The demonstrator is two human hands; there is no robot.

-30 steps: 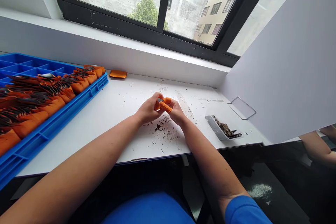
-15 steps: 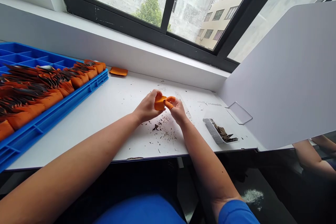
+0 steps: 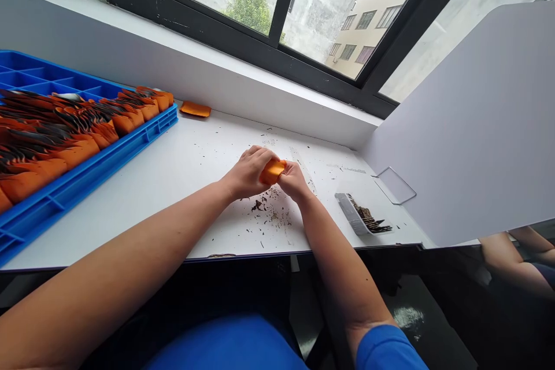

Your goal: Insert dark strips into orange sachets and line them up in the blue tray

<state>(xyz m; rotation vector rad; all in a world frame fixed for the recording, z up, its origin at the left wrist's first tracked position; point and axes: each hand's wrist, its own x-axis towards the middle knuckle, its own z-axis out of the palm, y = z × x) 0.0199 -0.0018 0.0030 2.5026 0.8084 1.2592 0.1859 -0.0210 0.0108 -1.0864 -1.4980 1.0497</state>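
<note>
Between my two hands is a small orange packet (image 3: 273, 172), held above the white table (image 3: 234, 231). My left hand (image 3: 251, 172) is closed around its left side, fingers over the top. My right hand (image 3: 295, 180) grips its right edge; most of those fingertips are hidden behind the packet. Dark flakes and crumbs (image 3: 273, 211) lie scattered on the table under my hands. Another orange packet (image 3: 195, 109) lies flat by the wall, apart from both hands.
At left, a blue divided crate (image 3: 125, 156) holds rows of orange packets. To the right stand a clear plastic box (image 3: 353, 217) of thin dark pieces, a wire stand (image 3: 396, 186) and a large white panel (image 3: 468, 127). Another person's arm (image 3: 509, 260) shows beyond the panel.
The packet has shifted slightly right and turned in my hands. My left fingers now lie over its top, and my right fingers have moved in behind its edge.
</note>
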